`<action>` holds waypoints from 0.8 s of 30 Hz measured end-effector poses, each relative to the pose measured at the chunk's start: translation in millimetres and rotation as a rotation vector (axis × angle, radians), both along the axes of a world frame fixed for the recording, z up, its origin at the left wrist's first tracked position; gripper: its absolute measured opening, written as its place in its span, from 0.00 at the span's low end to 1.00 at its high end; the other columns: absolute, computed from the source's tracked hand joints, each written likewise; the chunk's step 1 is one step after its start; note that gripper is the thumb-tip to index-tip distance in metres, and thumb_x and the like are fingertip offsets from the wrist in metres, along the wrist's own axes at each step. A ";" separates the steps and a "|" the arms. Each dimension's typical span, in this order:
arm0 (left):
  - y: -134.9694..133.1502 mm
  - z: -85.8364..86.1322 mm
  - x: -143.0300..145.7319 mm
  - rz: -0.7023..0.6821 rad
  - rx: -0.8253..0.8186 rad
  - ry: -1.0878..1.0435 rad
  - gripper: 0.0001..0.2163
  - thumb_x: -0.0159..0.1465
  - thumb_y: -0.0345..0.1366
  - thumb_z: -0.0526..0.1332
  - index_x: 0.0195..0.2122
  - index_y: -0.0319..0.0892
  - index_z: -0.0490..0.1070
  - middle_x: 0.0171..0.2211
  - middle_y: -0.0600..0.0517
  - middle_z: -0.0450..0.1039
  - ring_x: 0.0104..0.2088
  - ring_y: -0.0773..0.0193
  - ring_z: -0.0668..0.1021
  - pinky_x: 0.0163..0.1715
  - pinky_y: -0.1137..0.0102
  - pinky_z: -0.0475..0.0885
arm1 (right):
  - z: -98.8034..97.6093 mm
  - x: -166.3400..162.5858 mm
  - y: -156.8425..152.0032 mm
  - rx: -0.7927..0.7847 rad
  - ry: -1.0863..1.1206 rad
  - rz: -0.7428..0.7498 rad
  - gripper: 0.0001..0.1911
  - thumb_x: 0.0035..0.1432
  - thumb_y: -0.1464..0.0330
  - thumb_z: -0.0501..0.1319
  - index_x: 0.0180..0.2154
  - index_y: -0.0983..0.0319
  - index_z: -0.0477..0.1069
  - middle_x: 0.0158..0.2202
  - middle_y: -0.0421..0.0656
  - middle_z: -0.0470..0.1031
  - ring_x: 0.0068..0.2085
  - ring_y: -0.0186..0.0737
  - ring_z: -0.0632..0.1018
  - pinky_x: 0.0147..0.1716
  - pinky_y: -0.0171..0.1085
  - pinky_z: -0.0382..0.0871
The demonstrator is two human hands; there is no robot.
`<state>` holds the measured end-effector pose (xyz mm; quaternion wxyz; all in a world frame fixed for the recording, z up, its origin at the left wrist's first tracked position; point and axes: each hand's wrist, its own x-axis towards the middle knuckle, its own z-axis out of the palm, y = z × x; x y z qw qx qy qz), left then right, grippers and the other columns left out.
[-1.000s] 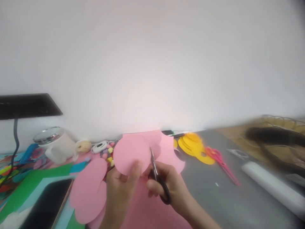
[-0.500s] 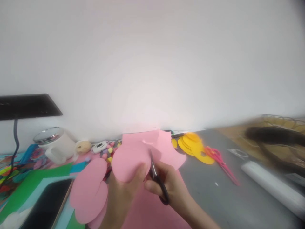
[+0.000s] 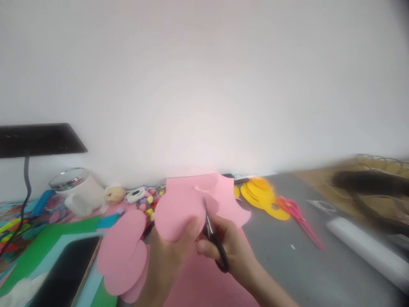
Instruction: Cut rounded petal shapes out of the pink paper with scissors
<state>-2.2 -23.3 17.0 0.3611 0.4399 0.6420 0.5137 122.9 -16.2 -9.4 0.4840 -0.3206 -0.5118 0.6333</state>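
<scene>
Pinching round pink paper disc (image 3: 179, 207) by lower rim in left hand (image 3: 169, 256), beside black-handled metal scissors (image 3: 210, 232) gripped in right hand (image 3: 232, 245); likely light, bendable, easily creased; best held near edge

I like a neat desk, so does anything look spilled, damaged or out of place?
A small white scrap lies alone on the grey surface, like stray litter. A crumpled white thing, perhaps tissue, sits by the dark phone, looking discarded. I see no spill, and the round pink paper in the left hand shows no clear damage.
</scene>
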 end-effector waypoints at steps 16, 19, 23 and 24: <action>-1.6 7.7 -1.7 -0.037 -0.005 -0.056 0.12 0.48 0.45 0.67 0.19 0.41 0.73 0.21 0.51 0.76 0.26 0.62 0.76 0.26 0.71 0.70 | -1.9 -1.4 -1.3 -0.014 -0.073 -0.013 0.24 0.42 0.50 0.70 0.27 0.63 0.67 0.22 0.37 0.66 0.23 0.33 0.67 0.23 0.32 0.62; -1.5 6.4 -3.4 -0.020 -0.001 -0.037 0.14 0.47 0.47 0.67 0.19 0.40 0.74 0.21 0.49 0.76 0.26 0.60 0.76 0.26 0.70 0.71 | -3.0 -1.2 -1.3 -0.016 -0.082 -0.011 0.24 0.42 0.50 0.70 0.27 0.62 0.68 0.22 0.38 0.67 0.23 0.33 0.68 0.22 0.32 0.63; -1.5 7.0 -3.6 -0.043 0.023 -0.041 0.15 0.47 0.47 0.67 0.17 0.40 0.72 0.19 0.50 0.75 0.24 0.60 0.75 0.24 0.69 0.70 | -3.8 -0.7 -1.3 -0.030 -0.106 -0.018 0.23 0.43 0.50 0.69 0.28 0.62 0.69 0.21 0.36 0.66 0.22 0.33 0.68 0.22 0.32 0.63; -1.5 7.2 -3.5 -0.048 0.026 -0.047 0.15 0.47 0.47 0.66 0.17 0.40 0.72 0.19 0.50 0.75 0.23 0.60 0.75 0.24 0.69 0.70 | -3.6 -0.6 -1.4 -0.035 -0.106 -0.018 0.23 0.43 0.50 0.69 0.28 0.62 0.69 0.21 0.37 0.66 0.22 0.33 0.67 0.22 0.32 0.63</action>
